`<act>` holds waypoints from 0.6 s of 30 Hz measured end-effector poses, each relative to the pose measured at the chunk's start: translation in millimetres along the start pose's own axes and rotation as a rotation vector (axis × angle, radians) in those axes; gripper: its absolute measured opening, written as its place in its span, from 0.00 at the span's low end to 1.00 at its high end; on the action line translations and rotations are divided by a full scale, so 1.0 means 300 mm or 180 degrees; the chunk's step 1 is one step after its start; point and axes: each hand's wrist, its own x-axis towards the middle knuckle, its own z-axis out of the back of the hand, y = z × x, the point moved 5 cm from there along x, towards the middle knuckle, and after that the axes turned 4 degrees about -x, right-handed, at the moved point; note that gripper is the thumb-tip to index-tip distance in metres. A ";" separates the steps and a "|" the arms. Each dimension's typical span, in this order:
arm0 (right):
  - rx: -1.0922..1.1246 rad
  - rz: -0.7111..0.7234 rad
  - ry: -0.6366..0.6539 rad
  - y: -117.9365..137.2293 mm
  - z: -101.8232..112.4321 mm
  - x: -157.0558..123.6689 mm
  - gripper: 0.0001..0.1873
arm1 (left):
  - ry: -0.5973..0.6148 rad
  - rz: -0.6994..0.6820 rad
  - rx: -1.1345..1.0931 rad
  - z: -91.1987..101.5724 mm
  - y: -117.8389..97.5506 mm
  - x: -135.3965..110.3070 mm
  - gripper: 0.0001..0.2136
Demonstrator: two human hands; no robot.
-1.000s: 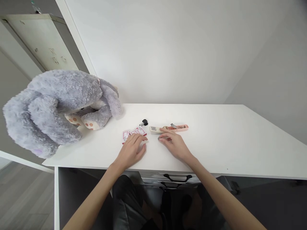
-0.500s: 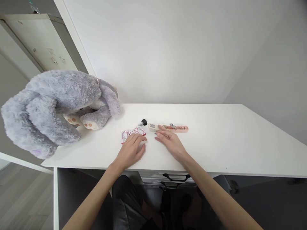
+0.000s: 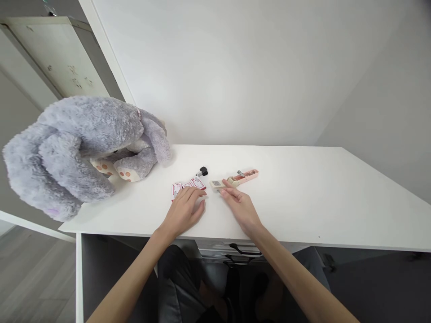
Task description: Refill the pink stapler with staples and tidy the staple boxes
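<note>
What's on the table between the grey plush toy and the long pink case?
Head view: small red-and-white cards touched by the left hand, and a small black object.

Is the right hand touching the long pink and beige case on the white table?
Touching. The head view shows the right hand with its fingertips on the beige end of the case, no gap visible.

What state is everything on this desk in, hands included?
Left hand: open, resting on packets.
Right hand: open, fingertips touching case.
Pink case: lying flat, looks open.
Red-and-white packets: flat, partly covered.
Small black piece: lying loose.
Plush toy: slumped forward.
</note>
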 end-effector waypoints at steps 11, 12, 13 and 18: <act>0.0321 -0.0147 0.0088 0.007 -0.112 -0.160 0.21 | 0.0190 -0.0174 -0.0136 0.005 -0.011 -0.010 0.15; 0.0322 -0.0144 0.0122 0.008 -0.120 -0.166 0.21 | 0.0234 -0.0201 -0.0147 0.006 -0.014 -0.010 0.15; 0.0311 -0.0137 0.0153 0.011 -0.126 -0.172 0.20 | 0.0274 -0.0218 -0.0166 0.007 -0.017 -0.010 0.14; 0.0175 -0.0116 0.0116 0.024 -0.090 -0.190 0.18 | 0.0245 -0.0187 -0.0260 0.012 -0.026 -0.011 0.11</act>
